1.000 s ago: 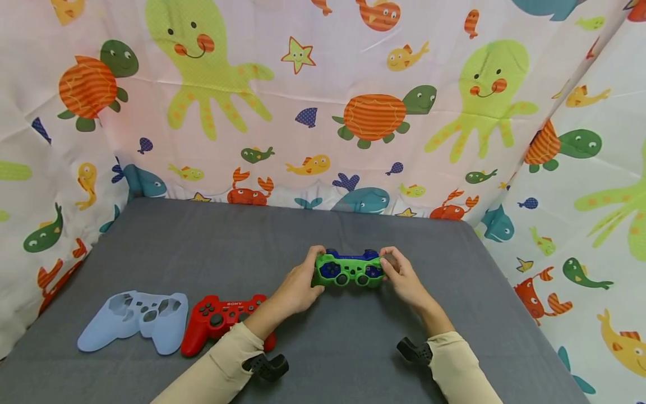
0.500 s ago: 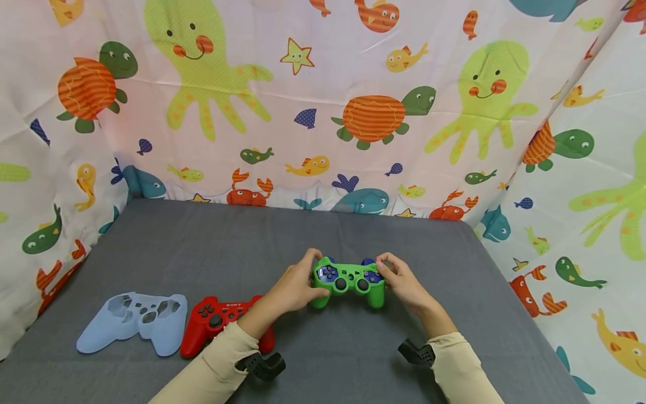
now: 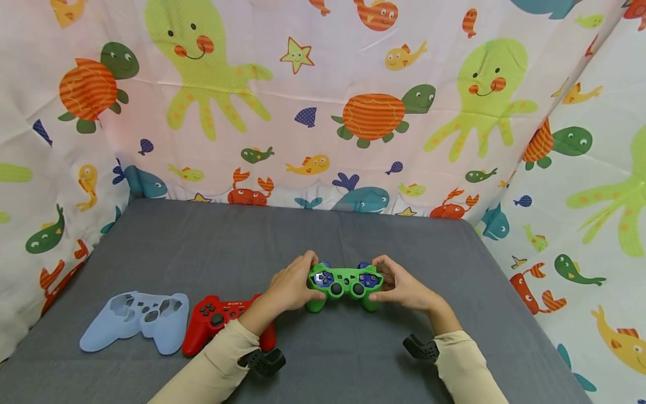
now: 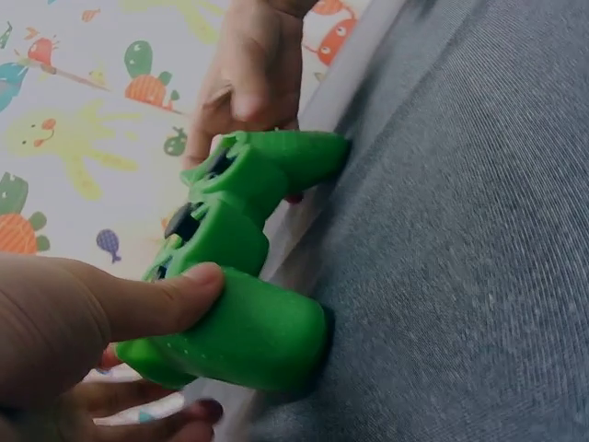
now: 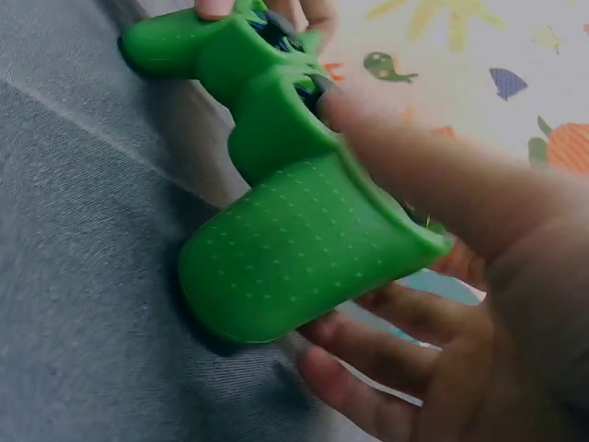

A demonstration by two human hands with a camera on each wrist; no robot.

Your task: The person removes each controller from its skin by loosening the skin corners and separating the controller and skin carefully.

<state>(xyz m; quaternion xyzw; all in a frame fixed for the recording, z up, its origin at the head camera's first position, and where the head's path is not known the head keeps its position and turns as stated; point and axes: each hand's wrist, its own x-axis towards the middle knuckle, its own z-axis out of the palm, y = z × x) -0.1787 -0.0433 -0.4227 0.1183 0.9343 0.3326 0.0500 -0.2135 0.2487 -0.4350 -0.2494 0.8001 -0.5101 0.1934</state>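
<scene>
A blue game controller in a green silicone cover (image 3: 346, 276) is between both hands at the middle of the table. My left hand (image 3: 292, 283) grips its left side, thumb on the front of the left handle and fingers behind, as the left wrist view shows. On the other side my right hand (image 3: 402, 285) holds the right end, its thumb over the front near the right stick and its fingers behind. Small raised dots cover the green handle in the right wrist view. Both handle ends sit right at the grey cloth.
A red Sony controller (image 3: 204, 320) lies to the left, partly hidden by the left forearm. Beside it is an empty pale blue silicone cover (image 3: 132, 322). Grey cloth (image 3: 242, 235) covers the table, and a sea-animal curtain (image 3: 323, 84) hangs behind and at the sides.
The green-covered controller has come down and nearer, slightly to the left, tipping to show its handles. The right hand has shifted from its upper right corner to a grip with the thumb in front.
</scene>
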